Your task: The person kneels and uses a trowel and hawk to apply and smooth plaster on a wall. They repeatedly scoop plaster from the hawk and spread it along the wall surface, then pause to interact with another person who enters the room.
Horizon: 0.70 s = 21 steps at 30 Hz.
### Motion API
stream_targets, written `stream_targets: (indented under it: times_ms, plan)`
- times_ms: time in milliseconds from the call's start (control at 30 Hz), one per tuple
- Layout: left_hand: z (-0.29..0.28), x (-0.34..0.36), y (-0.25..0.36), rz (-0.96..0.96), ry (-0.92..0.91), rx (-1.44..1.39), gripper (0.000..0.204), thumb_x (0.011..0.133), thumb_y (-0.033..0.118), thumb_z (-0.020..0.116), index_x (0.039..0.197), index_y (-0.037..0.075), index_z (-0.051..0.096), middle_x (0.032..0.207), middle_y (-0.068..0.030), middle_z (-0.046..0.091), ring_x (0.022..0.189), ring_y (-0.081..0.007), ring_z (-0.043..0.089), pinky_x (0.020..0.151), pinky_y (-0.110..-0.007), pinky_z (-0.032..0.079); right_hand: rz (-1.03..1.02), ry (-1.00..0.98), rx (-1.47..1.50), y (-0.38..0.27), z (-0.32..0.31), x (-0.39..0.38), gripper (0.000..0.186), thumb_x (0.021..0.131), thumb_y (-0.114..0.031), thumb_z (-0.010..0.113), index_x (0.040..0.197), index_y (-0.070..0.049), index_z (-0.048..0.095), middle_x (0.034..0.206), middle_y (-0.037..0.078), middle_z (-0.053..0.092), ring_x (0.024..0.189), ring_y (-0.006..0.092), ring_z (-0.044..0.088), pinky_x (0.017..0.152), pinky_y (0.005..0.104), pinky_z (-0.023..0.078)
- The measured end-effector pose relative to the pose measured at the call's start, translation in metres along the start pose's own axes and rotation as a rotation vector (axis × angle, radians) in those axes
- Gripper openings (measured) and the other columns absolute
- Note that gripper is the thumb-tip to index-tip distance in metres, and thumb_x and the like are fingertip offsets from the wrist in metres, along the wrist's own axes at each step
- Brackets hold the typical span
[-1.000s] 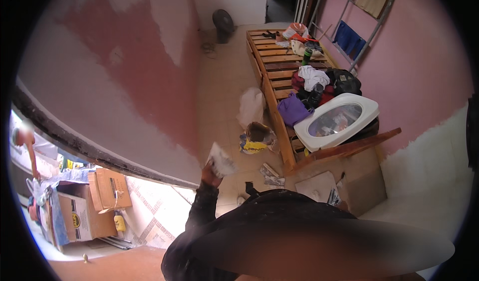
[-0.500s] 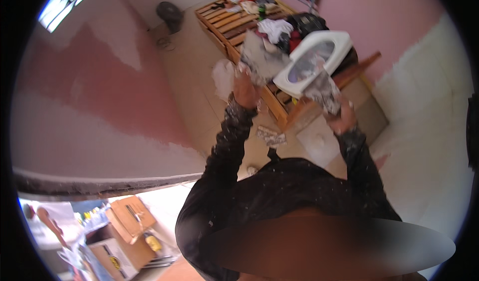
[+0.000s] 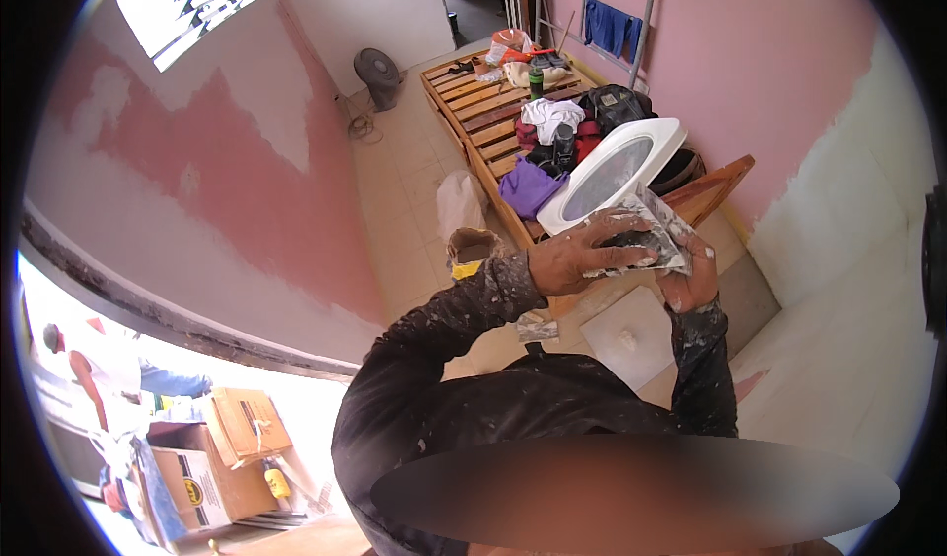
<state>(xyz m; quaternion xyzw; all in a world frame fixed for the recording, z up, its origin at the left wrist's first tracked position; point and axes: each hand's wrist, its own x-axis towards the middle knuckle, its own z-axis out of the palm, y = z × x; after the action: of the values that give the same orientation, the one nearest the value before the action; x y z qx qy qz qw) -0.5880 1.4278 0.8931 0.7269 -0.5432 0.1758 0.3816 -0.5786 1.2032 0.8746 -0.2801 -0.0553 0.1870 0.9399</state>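
Note:
My left hand [image 3: 582,255] and my right hand [image 3: 691,275], both smeared with white material, meet right of centre around putty-smeared flat blades [image 3: 661,221]. The fingers of my left hand wrap over one blade from the left; my right hand grips from below on the right, its blade partly hidden. Behind them, a white oval mirror [image 3: 607,176] leans on the wooden slatted bed [image 3: 464,102] beside a purple bag [image 3: 528,186]. Below lie a pale square board [image 3: 621,339] and another smeared flat piece [image 3: 538,329] on the floor.
An open sack [image 3: 472,250], a pale bag [image 3: 456,201] and a fan [image 3: 378,79] stand along the bed's left. A patchy pink wall [image 3: 217,161] rises at left. Through an opening at lower left, another person [image 3: 94,378] bends by cardboard boxes [image 3: 247,428]. Metal rails [image 3: 641,43] lean at right.
My left hand rose from low centre with its flat piece and moved right; my right hand came into sight holding another. The two pieces now meet. The view has shifted.

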Motion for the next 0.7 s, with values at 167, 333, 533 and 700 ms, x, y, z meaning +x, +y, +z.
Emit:
stream_targets:
  times_ms: [167, 333, 533, 700]
  plan:
    - [0.013, -0.017, -0.035, -0.074, -0.115, 0.189, 0.064, 0.072, -0.003, 0.066, 0.131, 0.020, 0.052, 0.137, -0.0151, 0.043, 0.128, -0.0355, 0.039, 0.103, -0.045, 0.037, -0.375, -0.158, -0.753, -0.030, -0.043, -0.021, 0.047, 0.085, -0.011, 0.052, 0.128, 0.006, 0.043, 0.120, 0.016, 0.057, 0.097, 0.0243, 0.062, 0.075, 0.0324, 0.055]
    - [0.027, -0.071, -0.069, -0.782, 0.136, -0.295, 0.039, 0.095, 0.013, 0.050, 0.133, 0.007, 0.047, 0.118, -0.0137, 0.058, 0.112, -0.0279, 0.056, 0.097, -0.040, 0.044, -1.004, 0.035, -1.645, -0.042, -0.001, -0.035, 0.030, 0.093, -0.017, 0.051, 0.114, 0.002, 0.058, 0.111, 0.014, 0.062, 0.108, 0.0250, 0.058, 0.093, 0.0404, 0.047]
    - [0.012, -0.052, -0.060, -0.618, 0.802, -1.717, 0.039, 0.098, 0.028, 0.044, 0.129, 0.005, 0.045, 0.117, -0.0121, 0.060, 0.103, -0.0251, 0.063, 0.088, -0.041, 0.052, -1.107, -0.660, -1.947, 0.017, 0.074, -0.002, 0.040, 0.075, 0.007, 0.054, 0.112, -0.007, 0.063, 0.118, 0.018, 0.059, 0.117, 0.0399, 0.051, 0.105, 0.0496, 0.034]
    - [-0.011, -0.100, -0.063, -0.613, 0.841, -1.716, 0.038, 0.097, 0.025, 0.044, 0.129, 0.004, 0.045, 0.118, -0.0120, 0.060, 0.104, -0.0249, 0.062, 0.090, -0.040, 0.051, -0.959, -0.581, -2.243, 0.051, 0.011, 0.046, 0.050, 0.069, 0.009, 0.057, 0.116, -0.009, 0.062, 0.112, 0.019, 0.061, 0.108, 0.0409, 0.055, 0.098, 0.0488, 0.039]
